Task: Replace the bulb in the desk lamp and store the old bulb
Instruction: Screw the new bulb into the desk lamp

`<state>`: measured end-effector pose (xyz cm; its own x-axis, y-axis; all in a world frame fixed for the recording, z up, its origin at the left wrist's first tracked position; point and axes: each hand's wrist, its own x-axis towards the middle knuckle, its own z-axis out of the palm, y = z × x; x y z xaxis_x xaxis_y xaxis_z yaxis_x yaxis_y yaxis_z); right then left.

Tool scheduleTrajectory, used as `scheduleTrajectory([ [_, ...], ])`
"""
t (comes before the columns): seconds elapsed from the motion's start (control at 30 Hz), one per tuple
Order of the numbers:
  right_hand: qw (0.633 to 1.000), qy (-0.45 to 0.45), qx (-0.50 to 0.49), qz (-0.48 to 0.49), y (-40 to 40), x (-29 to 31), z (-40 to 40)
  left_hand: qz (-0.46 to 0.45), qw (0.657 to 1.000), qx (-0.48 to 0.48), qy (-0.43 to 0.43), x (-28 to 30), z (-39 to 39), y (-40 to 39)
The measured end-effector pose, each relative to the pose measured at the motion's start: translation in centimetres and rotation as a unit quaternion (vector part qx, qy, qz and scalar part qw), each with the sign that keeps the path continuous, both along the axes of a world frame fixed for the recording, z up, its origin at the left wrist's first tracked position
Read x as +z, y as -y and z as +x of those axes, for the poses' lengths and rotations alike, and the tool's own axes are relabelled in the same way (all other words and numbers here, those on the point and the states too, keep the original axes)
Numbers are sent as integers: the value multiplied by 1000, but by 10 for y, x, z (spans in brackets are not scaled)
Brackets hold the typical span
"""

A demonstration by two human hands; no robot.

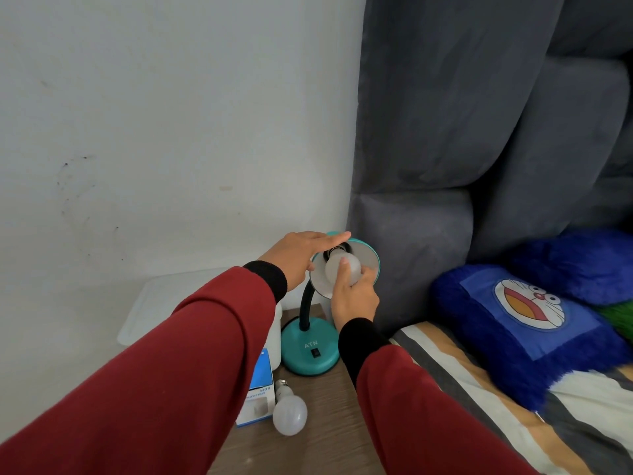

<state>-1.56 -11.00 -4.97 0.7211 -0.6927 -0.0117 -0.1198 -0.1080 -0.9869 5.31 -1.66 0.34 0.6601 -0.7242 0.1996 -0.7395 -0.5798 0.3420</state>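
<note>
A teal desk lamp with a round base (310, 353) and a black bendy neck stands on a wooden bedside table (329, 423). Its shade (368, 260) is tipped up toward me, showing a white inside. A frosted white bulb (342, 267) sits in the shade's socket. My right hand (354, 296) wraps its fingers around that bulb from below. My left hand (298, 253) lies flat over the top and back of the shade, fingers stretched out. A second white bulb (289, 413) lies loose on the table in front of the lamp base.
A blue and white box (257, 395) lies at the table's left, partly under my left sleeve. A clear plastic bin lid (144, 310) is behind it by the white wall. A grey padded headboard (445, 166), a striped bed (513, 423) and a blue cartoon pillow (527, 323) fill the right.
</note>
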Motion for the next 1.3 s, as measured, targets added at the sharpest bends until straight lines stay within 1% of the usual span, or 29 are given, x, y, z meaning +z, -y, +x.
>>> scheduleTrajectory([
  [0.17, 998, 7, 12, -66, 0, 3, -2, -4, 1000, 0, -3, 0, 0, 0],
  [0.3, 1000, -11, 3, -5, 1, 1, -1, -7, 1000, 0, -7, -1, 0, 0],
  [0.47, 997, 1, 6, -72, -2, 3, -4, -10, 1000, 1, -3, -1, 0, 0],
  [0.63, 1000, -26, 11, -13, 2, 4, -2, -12, 1000, 4, -8, -1, 0, 0],
  [0.73, 998, 7, 9, -66, 0, 5, -4, -9, 1000, 0, -3, -1, -1, 0],
  [0.8, 995, 4, 21, -93, 0, 3, -5, -8, 1000, 1, -2, -1, -1, 0],
  [0.93, 999, -6, 17, -34, 0, -1, -3, -7, 1000, 1, -2, 0, -1, -1],
  [1.03, 996, 14, 12, -88, 0, 3, -4, -7, 1000, 0, -4, -1, -2, 0],
  [1.1, 993, 6, 22, -120, 0, 3, -4, -8, 1000, 0, -5, -1, -1, 0],
  [1.23, 997, -1, 21, -68, 1, 0, -2, -6, 1000, 2, 0, -2, 1, -1],
  [1.3, 996, 21, 21, -82, 1, 0, -5, -6, 1000, 2, -3, -2, 0, -1],
])
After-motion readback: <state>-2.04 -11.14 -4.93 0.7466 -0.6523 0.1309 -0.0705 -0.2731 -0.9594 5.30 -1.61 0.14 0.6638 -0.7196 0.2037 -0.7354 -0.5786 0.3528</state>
